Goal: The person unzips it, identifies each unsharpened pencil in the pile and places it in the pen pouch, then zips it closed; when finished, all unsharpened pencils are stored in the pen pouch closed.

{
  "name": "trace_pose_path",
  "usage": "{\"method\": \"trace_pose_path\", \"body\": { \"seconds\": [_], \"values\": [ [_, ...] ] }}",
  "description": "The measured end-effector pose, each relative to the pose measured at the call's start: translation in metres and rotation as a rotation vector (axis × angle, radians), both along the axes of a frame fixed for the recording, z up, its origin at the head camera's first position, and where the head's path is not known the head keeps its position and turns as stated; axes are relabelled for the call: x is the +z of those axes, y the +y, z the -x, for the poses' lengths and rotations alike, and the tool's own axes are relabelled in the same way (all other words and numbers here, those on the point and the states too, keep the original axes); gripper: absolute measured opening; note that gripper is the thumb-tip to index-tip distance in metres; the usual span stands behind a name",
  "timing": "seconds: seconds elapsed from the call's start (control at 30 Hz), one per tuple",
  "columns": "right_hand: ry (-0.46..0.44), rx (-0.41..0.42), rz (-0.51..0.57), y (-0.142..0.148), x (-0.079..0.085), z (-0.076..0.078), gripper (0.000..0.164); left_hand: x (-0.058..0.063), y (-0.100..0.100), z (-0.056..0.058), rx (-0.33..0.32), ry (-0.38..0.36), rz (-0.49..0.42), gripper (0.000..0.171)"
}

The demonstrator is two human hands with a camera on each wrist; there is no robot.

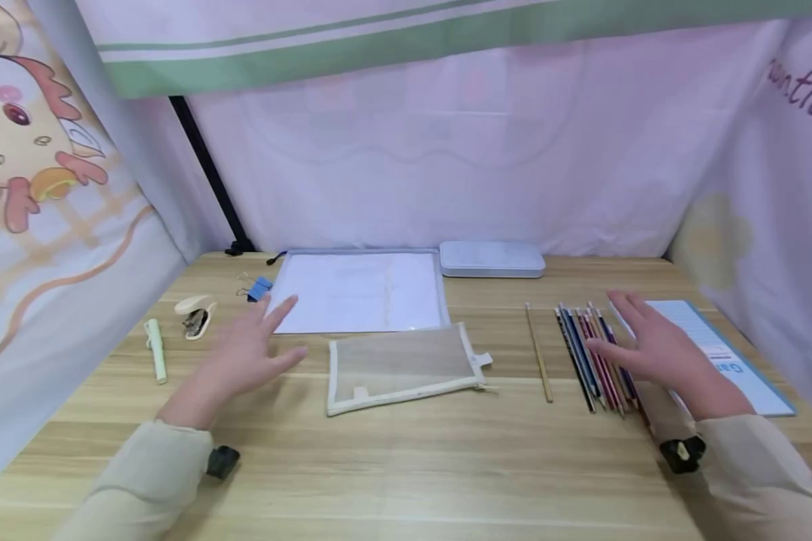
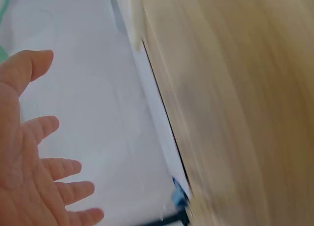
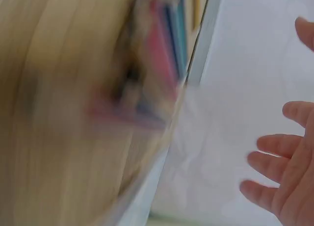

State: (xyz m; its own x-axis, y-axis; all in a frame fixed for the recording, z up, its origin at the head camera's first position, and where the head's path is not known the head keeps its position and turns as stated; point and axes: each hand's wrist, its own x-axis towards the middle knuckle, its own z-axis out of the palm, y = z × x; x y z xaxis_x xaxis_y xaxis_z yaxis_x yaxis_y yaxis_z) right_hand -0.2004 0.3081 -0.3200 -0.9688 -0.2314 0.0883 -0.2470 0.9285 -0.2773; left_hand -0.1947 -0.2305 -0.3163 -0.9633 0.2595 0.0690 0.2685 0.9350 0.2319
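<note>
My left hand [image 1: 246,353] hovers over the left part of the table with its fingers spread and nothing in it; its spread fingers also show in the left wrist view. Between the hands lies a flat mesh zip pouch [image 1: 406,364] with white edging. My right hand [image 1: 663,357], fingers extended and holding nothing, is above the right side, just beside a bunch of pencils [image 1: 592,353]. Partly under that hand is a blue-edged notebook or pad [image 1: 731,361]. A single pencil [image 1: 538,353] lies between the pouch and the bunch.
At the left are a pale green pen-like item [image 1: 156,352], a cream stapler [image 1: 196,315] and a blue binder clip [image 1: 259,289]. A white sheet-filled folder [image 1: 359,293] and a pale blue tin case [image 1: 492,259] lie at the back, before a hanging curtain [image 1: 406,180].
</note>
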Motion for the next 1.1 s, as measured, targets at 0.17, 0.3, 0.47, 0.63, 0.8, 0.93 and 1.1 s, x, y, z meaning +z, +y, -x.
{"method": "trace_pose_path", "body": {
  "seconds": [0.17, 0.3, 0.47, 0.63, 0.8, 0.93, 1.1],
  "values": [
    [-0.005, 0.116, 0.105, -0.034, -0.005, 0.000, 0.081, -0.001, 0.045, -0.002, -0.135, 0.006, -0.182, 0.076],
    [-0.035, 0.201, 0.209, -0.057, -0.014, 0.000, 0.070, 0.000, 0.086, -0.005, -0.236, -0.013, -0.300, 0.070],
    [-0.178, 0.235, 0.386, -0.081, -0.027, 0.004, 0.061, -0.005, 0.132, -0.008, -0.300, -0.139, -0.457, 0.052],
    [-0.247, 0.259, 0.482, -0.100, -0.036, 0.009, 0.050, -0.020, 0.169, -0.003, -0.336, -0.303, -0.593, 0.040],
    [-0.324, 0.302, 0.592, -0.118, -0.049, 0.012, 0.046, -0.038, 0.190, 0.006, -0.256, -0.445, -0.746, 0.036],
    [-0.367, 0.296, 0.652, -0.129, -0.058, 0.011, 0.044, -0.047, 0.197, 0.010, -0.215, -0.506, -0.798, 0.035],
    [-0.345, 0.235, 0.678, -0.137, -0.061, 0.009, 0.042, -0.056, 0.203, 0.013, -0.210, -0.478, -0.797, 0.033]
  ]
}}
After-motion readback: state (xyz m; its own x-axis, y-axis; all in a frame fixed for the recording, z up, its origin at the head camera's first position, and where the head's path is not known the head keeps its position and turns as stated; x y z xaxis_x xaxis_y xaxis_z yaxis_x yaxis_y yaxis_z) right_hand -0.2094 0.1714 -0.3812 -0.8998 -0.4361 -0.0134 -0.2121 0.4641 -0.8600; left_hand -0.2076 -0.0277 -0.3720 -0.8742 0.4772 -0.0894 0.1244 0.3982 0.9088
